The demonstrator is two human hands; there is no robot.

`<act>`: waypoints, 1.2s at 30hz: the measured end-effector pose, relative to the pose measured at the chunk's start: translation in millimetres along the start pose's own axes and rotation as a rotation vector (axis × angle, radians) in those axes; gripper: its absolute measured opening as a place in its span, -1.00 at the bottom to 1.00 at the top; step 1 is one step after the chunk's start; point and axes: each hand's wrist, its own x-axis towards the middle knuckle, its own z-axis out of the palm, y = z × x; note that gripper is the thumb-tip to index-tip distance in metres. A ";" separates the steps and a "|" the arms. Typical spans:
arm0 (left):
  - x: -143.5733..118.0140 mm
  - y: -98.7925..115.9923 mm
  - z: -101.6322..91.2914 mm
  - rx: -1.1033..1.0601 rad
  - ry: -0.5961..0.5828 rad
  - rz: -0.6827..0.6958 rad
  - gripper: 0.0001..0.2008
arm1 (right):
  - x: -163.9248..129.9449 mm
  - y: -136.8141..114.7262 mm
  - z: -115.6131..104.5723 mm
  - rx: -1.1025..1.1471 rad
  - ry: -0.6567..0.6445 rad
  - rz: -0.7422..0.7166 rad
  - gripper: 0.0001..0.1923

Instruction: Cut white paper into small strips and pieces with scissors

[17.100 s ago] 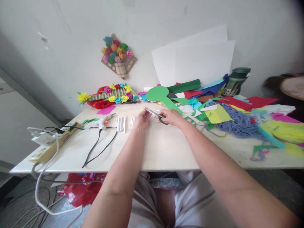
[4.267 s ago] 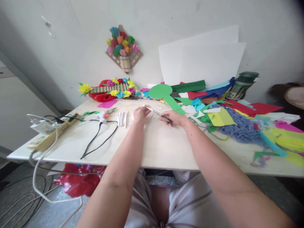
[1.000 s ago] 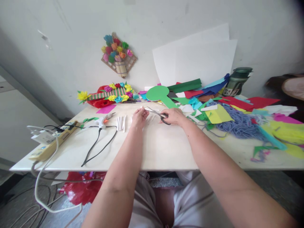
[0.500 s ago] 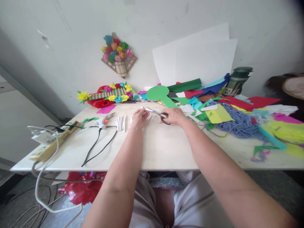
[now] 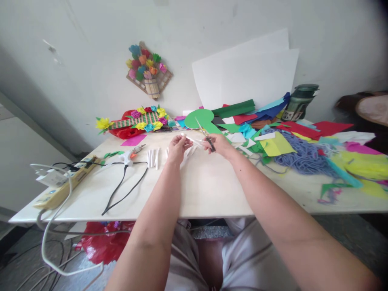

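My left hand [image 5: 178, 147] pinches one end of a thin white paper roll [image 5: 192, 140] above the middle of the table. The roll slants across toward my right hand [image 5: 217, 144], whose fingertips are close to its other end; whether they touch it I cannot tell. Black-handled scissors [image 5: 205, 131] are gripped in my right hand, blades pointing up and away over the round green paper shape [image 5: 199, 119]. Under my hands lie more white pieces, partly hidden. Several short white rolls [image 5: 153, 158] stand in a row left of my left forearm.
A white glue gun [image 5: 128, 157] with a looped black cord lies to the left, near a power strip [image 5: 67, 182]. Blue-grey yarn [image 5: 298, 155], coloured paper scraps and a dark green bottle [image 5: 300, 103] occupy the right side. A flower-decorated craft [image 5: 133, 122] sits at the back left.
The scissors have swung from pointing left at the white roll to pointing up and away from it. My right hand has turned with them; my left hand keeps its pinch.
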 end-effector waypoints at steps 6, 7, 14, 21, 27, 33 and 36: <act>-4.1 -1.3 8.9 0.090 -0.099 0.014 -0.68 | 1.0 2.5 6.8 0.341 0.004 0.104 -0.73; -4.8 -1.7 10.2 0.102 -0.111 0.016 -0.68 | 1.6 3.8 7.1 0.376 -0.005 0.107 -0.72; -10.8 -1.0 17.1 0.080 -0.213 0.033 -0.71 | 4.5 6.1 8.5 0.492 0.080 0.111 -0.61; -13.8 1.9 18.1 0.049 -0.285 -0.034 -0.68 | 4.7 0.8 7.4 0.493 0.219 0.033 -0.67; -15.9 3.9 11.3 0.234 -0.234 -0.177 -0.64 | -2.0 -9.5 12.7 0.445 0.194 -0.096 -0.60; -19.2 7.8 7.5 0.287 -0.235 -0.163 -0.69 | 0.2 -4.7 16.5 0.434 0.164 -0.087 -0.58; -20.6 10.3 8.0 0.284 -0.210 -0.137 -0.72 | 2.5 -1.6 16.2 0.456 0.165 -0.081 -0.57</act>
